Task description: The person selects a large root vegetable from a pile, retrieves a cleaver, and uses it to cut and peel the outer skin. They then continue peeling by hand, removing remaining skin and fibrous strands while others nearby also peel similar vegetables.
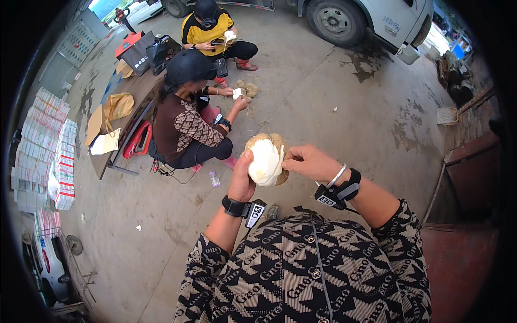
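A round, white, partly peeled root that looks like a jicama (265, 162) is held up in front of my chest. Tan skin (280, 142) still borders its top and right side. My left hand (242, 181) is closed round its left side, thumb on the white flesh. At the right edge, my right hand (310, 161) pinches the loose skin between thumb and fingers. Both wrists wear black straps with small devices, and a silver bangle (337, 175) is on the right one.
Two people crouch ahead, holding white roots (237, 93) by tan peelings (246, 89) on the concrete floor. At left stand a low wooden table (129, 89) with bags and stacked cartons (40, 145). A white truck (371, 21) is parked at the far right.
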{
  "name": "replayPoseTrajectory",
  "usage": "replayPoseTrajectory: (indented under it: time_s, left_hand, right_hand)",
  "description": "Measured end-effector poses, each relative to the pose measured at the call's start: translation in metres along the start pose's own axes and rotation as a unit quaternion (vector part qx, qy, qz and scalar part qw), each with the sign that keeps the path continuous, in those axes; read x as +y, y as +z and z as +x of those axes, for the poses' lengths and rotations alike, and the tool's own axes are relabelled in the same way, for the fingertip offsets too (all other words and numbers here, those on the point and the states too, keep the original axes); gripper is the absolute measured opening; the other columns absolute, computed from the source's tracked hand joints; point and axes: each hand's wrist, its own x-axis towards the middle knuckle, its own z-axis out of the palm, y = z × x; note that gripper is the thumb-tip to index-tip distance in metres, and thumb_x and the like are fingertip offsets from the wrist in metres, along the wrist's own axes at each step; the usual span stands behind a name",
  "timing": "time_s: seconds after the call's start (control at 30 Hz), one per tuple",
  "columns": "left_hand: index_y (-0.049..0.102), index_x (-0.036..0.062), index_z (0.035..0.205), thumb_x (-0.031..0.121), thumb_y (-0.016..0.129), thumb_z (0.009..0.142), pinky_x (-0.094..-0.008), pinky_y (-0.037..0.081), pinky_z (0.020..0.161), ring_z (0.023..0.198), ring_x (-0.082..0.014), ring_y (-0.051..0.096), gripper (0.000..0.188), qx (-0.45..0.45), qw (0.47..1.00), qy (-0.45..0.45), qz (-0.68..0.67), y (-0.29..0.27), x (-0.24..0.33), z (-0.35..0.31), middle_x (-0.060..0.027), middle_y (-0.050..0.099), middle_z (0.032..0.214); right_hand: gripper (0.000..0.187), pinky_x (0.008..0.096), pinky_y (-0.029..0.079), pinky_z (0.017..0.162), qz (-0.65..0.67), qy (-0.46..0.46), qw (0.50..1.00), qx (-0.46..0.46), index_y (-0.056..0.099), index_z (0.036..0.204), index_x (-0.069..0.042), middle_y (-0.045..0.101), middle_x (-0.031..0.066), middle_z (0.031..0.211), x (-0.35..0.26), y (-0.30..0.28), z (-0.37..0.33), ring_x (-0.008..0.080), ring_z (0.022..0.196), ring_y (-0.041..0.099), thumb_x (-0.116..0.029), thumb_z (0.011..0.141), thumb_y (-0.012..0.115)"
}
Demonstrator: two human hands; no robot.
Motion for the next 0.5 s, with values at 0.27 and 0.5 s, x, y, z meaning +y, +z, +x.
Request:
replayPoseTrajectory:
  time_s: [0.27, 0.5]
  left_hand:
    - [0.050, -0.0003, 0.127, 0.032, 0.055, 0.093, -0.0300, 0.046, 0.092, 0.106, -0.0146, 0.058, 0.047, -0.006, 0.998, 0.051, 0.041, -0.003, -0.004, -0.008, -0.0081, 0.061, 0.117]
    - [0.053, -0.0021, 0.123, 0.028, 0.064, 0.089, -0.0277, 0.047, 0.088, 0.100, -0.0134, 0.060, 0.047, 0.023, 0.996, 0.036, 0.079, -0.013, -0.027, -0.020, -0.0083, 0.062, 0.113]
  right_hand:
    - [0.022, 0.0215, 0.036, 0.055, 0.144, 0.119, 0.978, -0.091, 0.060, 0.083, -0.005, 0.052, -0.0046, 0.071, 0.006, -0.002, 0.003, 0.0053, 0.061, 0.043, -0.026, 0.090, 0.065]
    - [0.022, 0.0208, 0.041, 0.056, 0.179, 0.147, 0.966, -0.111, 0.061, 0.081, -0.005, 0.055, -0.0025, 0.069, 0.037, 0.006, -0.005, 0.0062, 0.061, 0.048, -0.025, 0.088, 0.067]
